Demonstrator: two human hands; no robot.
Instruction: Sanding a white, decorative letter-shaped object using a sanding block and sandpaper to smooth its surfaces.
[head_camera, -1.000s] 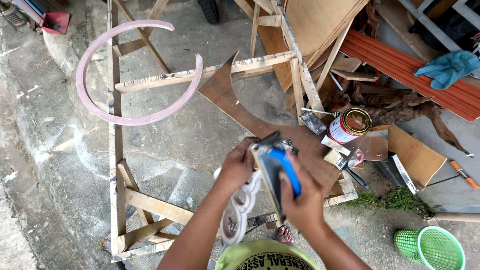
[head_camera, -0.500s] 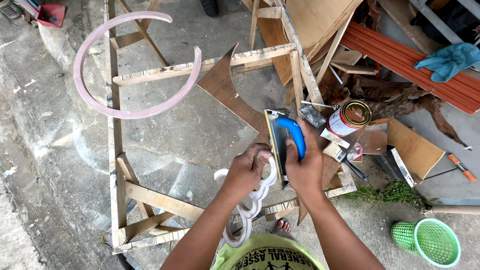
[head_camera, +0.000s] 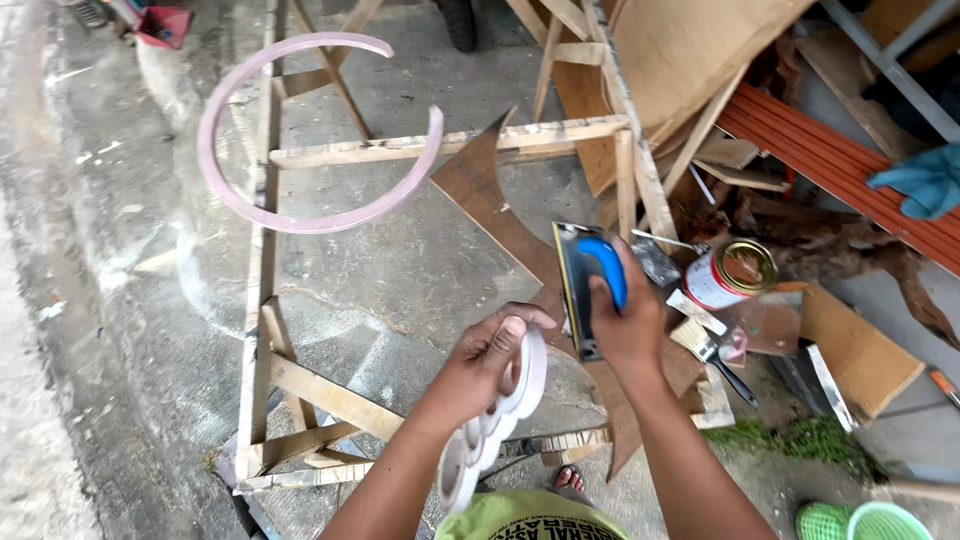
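Two hands busy, left hand (head_camera: 490, 362) gripping white cutout (head_camera: 500, 415), right hand (head_camera: 628, 325) gripping blue-handled trowel (head_camera: 583, 280)

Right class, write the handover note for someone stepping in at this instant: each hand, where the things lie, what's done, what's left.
Left hand: grips a white curvy cutout piece.
Right hand: holds a blue-handled sanding block raised beside that piece.
Nearby: pink ring lying on the wooden frame; open tin can and scraper on the brown board.
Done: tool and piece both in hand.
Left: block not yet on the white piece.
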